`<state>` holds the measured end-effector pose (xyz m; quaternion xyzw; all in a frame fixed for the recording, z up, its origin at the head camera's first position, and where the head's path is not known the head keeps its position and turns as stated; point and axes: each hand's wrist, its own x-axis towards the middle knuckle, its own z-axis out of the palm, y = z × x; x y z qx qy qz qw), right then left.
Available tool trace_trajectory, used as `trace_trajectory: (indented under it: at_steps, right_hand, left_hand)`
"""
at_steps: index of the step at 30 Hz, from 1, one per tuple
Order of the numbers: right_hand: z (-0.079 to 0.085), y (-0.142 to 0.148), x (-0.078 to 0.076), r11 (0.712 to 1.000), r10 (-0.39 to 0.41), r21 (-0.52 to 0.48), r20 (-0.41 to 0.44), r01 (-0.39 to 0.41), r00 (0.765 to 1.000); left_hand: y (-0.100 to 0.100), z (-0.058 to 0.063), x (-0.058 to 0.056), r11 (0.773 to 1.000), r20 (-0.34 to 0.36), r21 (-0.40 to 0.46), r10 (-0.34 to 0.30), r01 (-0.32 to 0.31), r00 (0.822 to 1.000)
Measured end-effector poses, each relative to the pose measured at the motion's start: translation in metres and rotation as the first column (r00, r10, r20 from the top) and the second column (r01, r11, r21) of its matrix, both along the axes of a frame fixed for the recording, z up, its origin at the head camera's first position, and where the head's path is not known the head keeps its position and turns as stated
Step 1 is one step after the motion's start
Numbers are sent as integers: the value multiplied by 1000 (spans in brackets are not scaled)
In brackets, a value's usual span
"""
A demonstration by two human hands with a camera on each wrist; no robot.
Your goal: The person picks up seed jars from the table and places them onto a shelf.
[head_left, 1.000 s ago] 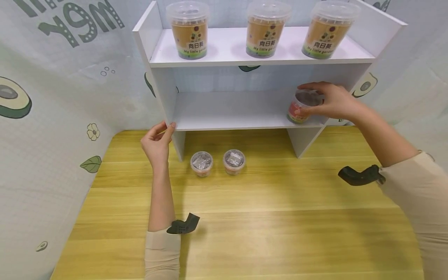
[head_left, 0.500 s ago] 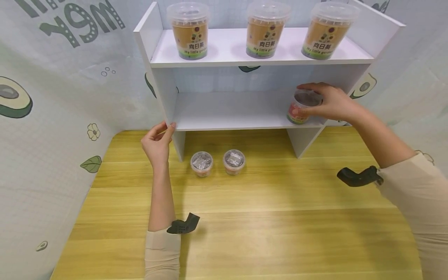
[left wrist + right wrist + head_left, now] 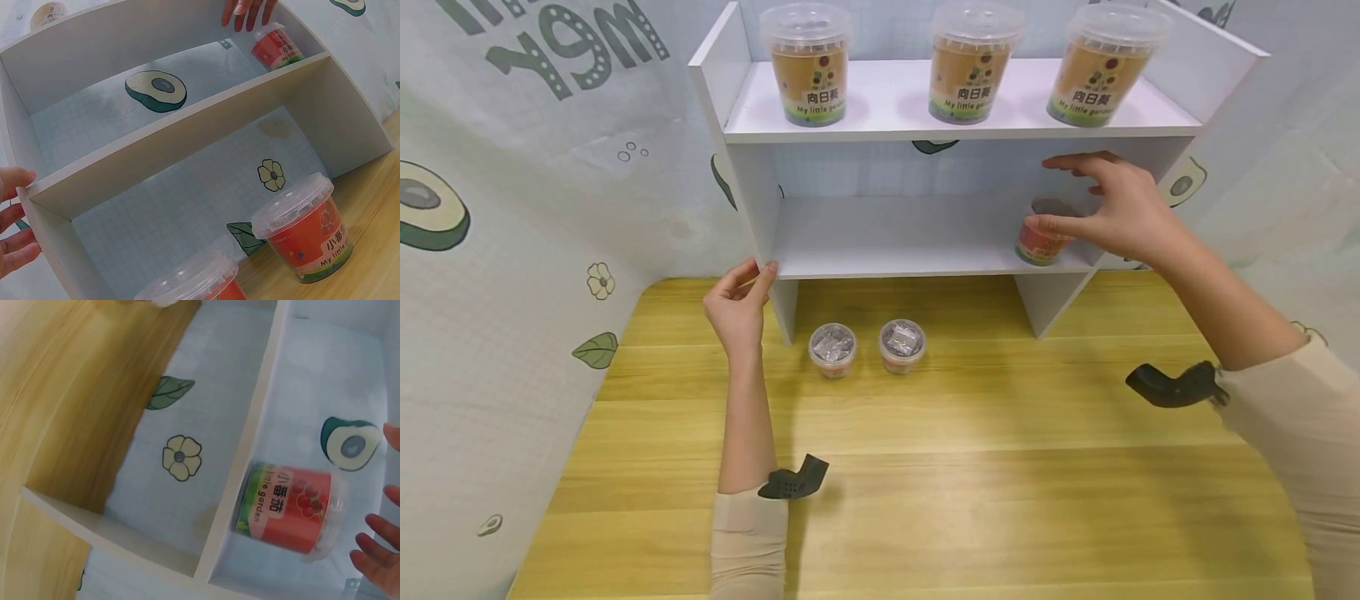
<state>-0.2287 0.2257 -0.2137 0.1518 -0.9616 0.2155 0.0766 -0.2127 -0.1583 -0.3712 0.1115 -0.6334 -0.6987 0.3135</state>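
Observation:
A red-labelled plastic cup with a clear lid and a tomato picture stands upright at the right end of the white shelf unit's middle board. My right hand hovers just above and beside this cup, thumb and fingers spread apart. In the right wrist view, a gap shows between the fingertips and the cup's lid. At the unit's left upright, my left hand pinches the edge where the middle board meets it, thumb in front and the other fingers outside.
Two more red cups, one left and one right, stand on the wooden table below the unit. On the top board are three larger orange-labelled cups. A patterned cloth hangs behind and at the sides.
My right hand has let go of the red cup; its fingers have lifted up and away from the lid. The cup stays on the middle board. The left hand has not moved.

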Motion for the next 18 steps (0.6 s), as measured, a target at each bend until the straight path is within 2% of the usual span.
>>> trace_trajectory:
  at_steps: [11, 18]
  right_hand:
    - [-3, -8, 23, 999, 1, -54, -9, -2, 1000]
    - [-13, -12, 36, 997, 60, -50, -109, -65, 992]
  left_hand:
    - [0, 0, 0, 1000, -9, 3, 1, -1, 1000]
    - [0, 1, 0, 1000, -5, 5, 3, -3, 1000]
